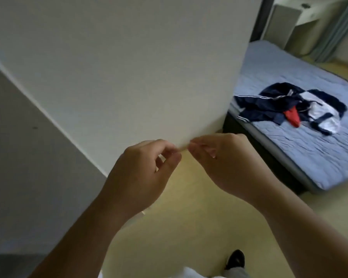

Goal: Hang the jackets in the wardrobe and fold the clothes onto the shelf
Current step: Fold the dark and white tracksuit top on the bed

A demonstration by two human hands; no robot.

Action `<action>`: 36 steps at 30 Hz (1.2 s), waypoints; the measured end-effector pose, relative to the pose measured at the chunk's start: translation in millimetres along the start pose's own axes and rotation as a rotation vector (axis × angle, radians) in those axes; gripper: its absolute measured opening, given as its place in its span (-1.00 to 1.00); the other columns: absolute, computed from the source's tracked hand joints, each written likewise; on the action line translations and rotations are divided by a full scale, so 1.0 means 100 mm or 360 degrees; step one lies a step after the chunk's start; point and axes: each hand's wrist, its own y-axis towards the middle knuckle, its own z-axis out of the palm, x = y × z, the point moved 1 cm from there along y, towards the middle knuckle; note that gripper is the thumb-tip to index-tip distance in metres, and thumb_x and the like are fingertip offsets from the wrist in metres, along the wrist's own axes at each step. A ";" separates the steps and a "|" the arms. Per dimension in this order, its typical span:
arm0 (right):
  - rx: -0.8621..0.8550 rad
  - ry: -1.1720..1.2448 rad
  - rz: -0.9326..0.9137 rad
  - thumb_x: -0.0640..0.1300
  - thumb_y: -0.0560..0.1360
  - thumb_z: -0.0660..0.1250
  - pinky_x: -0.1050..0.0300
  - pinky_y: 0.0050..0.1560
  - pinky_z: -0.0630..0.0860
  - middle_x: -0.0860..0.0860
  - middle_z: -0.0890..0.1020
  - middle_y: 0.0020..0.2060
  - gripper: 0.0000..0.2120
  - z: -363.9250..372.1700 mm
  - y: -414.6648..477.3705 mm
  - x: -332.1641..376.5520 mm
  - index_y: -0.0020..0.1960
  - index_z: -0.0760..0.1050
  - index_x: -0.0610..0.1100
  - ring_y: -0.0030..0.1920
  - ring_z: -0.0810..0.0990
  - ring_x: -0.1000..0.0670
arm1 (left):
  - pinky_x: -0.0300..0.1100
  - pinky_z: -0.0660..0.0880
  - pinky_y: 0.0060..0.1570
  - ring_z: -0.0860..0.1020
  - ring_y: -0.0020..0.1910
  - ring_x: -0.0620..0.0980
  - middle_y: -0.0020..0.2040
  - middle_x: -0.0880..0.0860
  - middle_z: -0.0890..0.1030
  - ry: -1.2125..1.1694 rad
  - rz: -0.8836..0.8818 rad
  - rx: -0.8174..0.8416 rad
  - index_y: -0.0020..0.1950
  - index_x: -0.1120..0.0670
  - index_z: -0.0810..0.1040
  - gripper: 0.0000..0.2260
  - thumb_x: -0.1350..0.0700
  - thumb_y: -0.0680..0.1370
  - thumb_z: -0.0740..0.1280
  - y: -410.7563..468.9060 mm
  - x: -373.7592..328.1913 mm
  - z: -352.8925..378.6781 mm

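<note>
Both hands meet at the lower corner of a big white panel [129,67], which I read as the wardrobe door. Left hand [143,173] has its fingers curled, pinching the panel's bottom edge; right hand [227,167] pinches the same edge just beside it, fingertips nearly touching the left's. So both grips are clenched on the door edge, neither on clothing. The clothes pile [289,107] (navy jacket with white stripes, something red, a white-and-navy piece) lies on the blue bed [289,157], well apart from the grip, up and to its right. Step in hand looks like opening the door; nothing hung or folded yet, I'd judge. To do it well: a pinch on a thin edge is weak, so pull evenly along the door's swing, don't twist, and let one hand go once it moves. Foot [236,257] below the grip should stay out of the swing path.
</note>
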 end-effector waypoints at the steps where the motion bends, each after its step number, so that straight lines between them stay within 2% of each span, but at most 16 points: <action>1: -0.0049 -0.0024 0.0045 0.17 0.59 0.26 0.39 -0.14 0.48 0.18 0.72 -0.04 -0.69 -0.17 0.02 -0.28 0.17 0.65 0.06 -0.19 0.59 0.32 | -0.40 0.48 -0.27 0.59 -0.19 -0.23 -0.19 -0.26 0.60 -0.0018 0.0047 0.0029 0.02 -0.13 0.63 -0.76 -0.20 0.58 0.24 0.22 -0.14 0.23; 2: -0.0093 -0.0039 0.0099 0.17 0.59 0.26 0.42 -0.19 0.46 0.18 0.72 -0.07 -0.70 -0.34 0.04 -0.56 0.15 0.66 0.07 -0.24 0.55 0.35 | -0.43 0.47 -0.27 0.59 -0.19 -0.23 -0.20 -0.27 0.59 -0.0035 0.0088 0.0057 0.01 -0.13 0.63 -0.77 -0.20 0.58 0.25 0.43 -0.29 0.48; 3: -0.0132 -0.0044 0.0165 0.17 0.59 0.27 0.37 -0.20 0.51 0.19 0.72 -0.10 -0.72 -0.52 0.06 -0.84 0.11 0.67 0.07 -0.25 0.56 0.33 | -0.45 0.45 -0.28 0.59 -0.19 -0.23 -0.21 -0.28 0.59 -0.0052 0.0116 0.0086 0.01 -0.13 0.63 -0.77 -0.20 0.58 0.25 0.64 -0.45 0.72; 5: -0.0223 -0.0043 0.0309 0.17 0.58 0.28 0.17 -0.16 0.60 0.21 0.70 -0.17 -0.75 -0.88 0.12 -1.38 0.05 0.66 0.09 -0.21 0.63 0.22 | -0.45 0.44 -0.29 0.59 -0.21 -0.23 -0.21 -0.26 0.60 -0.0075 0.0153 0.0149 0.00 -0.12 0.63 -0.80 -0.18 0.58 0.28 1.05 -0.76 1.19; 8: -0.0321 -0.0037 0.0487 0.18 0.56 0.28 0.14 -0.18 0.60 0.35 0.63 -0.17 -0.80 -1.34 0.23 -2.12 0.03 0.62 0.14 -0.20 0.63 0.18 | -0.26 0.55 -0.25 0.59 -0.23 -0.21 -0.21 -0.21 0.62 -0.0125 0.0187 0.0277 -0.01 -0.10 0.64 -0.84 -0.12 0.58 0.32 1.64 -1.19 1.85; 12: -0.0332 -0.0052 0.0665 0.18 0.58 0.21 0.00 -0.15 0.62 0.10 0.69 -0.27 -0.69 -1.80 0.46 -2.95 -0.01 0.63 0.02 -0.22 0.65 0.09 | -0.19 0.58 -0.22 0.58 -0.24 -0.22 -0.21 -0.21 0.61 -0.0120 0.0285 0.0446 0.00 -0.10 0.64 -0.87 -0.09 0.59 0.33 2.37 -1.64 2.52; 16: -0.0389 0.0005 0.0784 0.15 0.60 0.22 0.00 -0.18 0.63 0.09 0.69 -0.28 -0.70 -2.08 0.87 -3.63 -0.03 0.66 0.02 -0.27 0.64 0.11 | -0.32 0.51 -0.28 0.57 -0.21 -0.23 -0.22 -0.24 0.59 -0.0104 0.0376 0.0608 -0.01 -0.13 0.62 -0.90 -0.10 0.59 0.33 3.16 -1.79 3.06; 18: -0.0425 -0.0006 0.0842 0.16 0.60 0.23 0.01 -0.14 0.63 0.12 0.70 -0.23 -0.71 -2.18 1.16 -3.97 0.00 0.66 0.05 -0.22 0.64 0.14 | -0.39 0.45 -0.29 0.57 -0.21 -0.25 -0.22 -0.24 0.59 -0.0108 0.0407 0.0647 -0.01 -0.14 0.63 -0.91 -0.09 0.58 0.34 3.60 -1.78 3.35; 22: -0.0445 -0.0108 0.1005 0.17 0.61 0.19 0.01 -0.07 0.61 0.10 0.70 -0.16 -0.66 -2.36 1.82 -4.59 0.02 0.65 0.01 -0.14 0.64 0.08 | -0.36 0.49 -0.25 0.57 -0.20 -0.26 -0.23 -0.21 0.62 -0.0159 0.0483 0.0743 -0.03 -0.09 0.65 -0.91 -0.05 0.57 0.36 4.60 -1.76 3.91; 26: -0.0494 -0.0105 0.1132 0.17 0.62 0.19 0.10 -0.08 0.59 0.12 0.71 -0.15 -0.65 -2.60 2.42 -5.04 0.02 0.66 0.00 -0.13 0.64 0.10 | -0.46 0.42 -0.27 0.57 -0.19 -0.27 -0.23 -0.20 0.62 -0.0174 0.0599 0.0880 -0.02 -0.06 0.65 -0.89 -0.04 0.58 0.37 5.57 -1.82 4.32; 31: -0.0616 -0.0095 0.1263 0.14 0.61 0.22 0.06 -0.08 0.58 0.12 0.71 -0.15 -0.69 -2.89 2.99 -5.58 0.02 0.67 0.01 -0.13 0.64 0.08 | -0.44 0.40 -0.27 0.56 -0.18 -0.32 -0.23 -0.24 0.60 -0.0144 0.0717 0.1046 -0.04 -0.08 0.63 -0.90 -0.06 0.57 0.35 6.54 -1.96 4.86; 36: -0.0529 -0.0105 0.1427 0.13 0.62 0.19 0.01 -0.07 0.58 0.03 0.70 -0.20 -0.63 -3.07 3.43 -6.33 -0.04 0.64 -0.10 -0.13 0.63 -0.01 | -0.35 0.48 -0.25 0.57 -0.21 -0.29 -0.23 -0.23 0.63 -0.0164 0.0689 0.1163 -0.06 -0.09 0.63 -0.92 -0.05 0.56 0.37 7.25 -2.05 5.56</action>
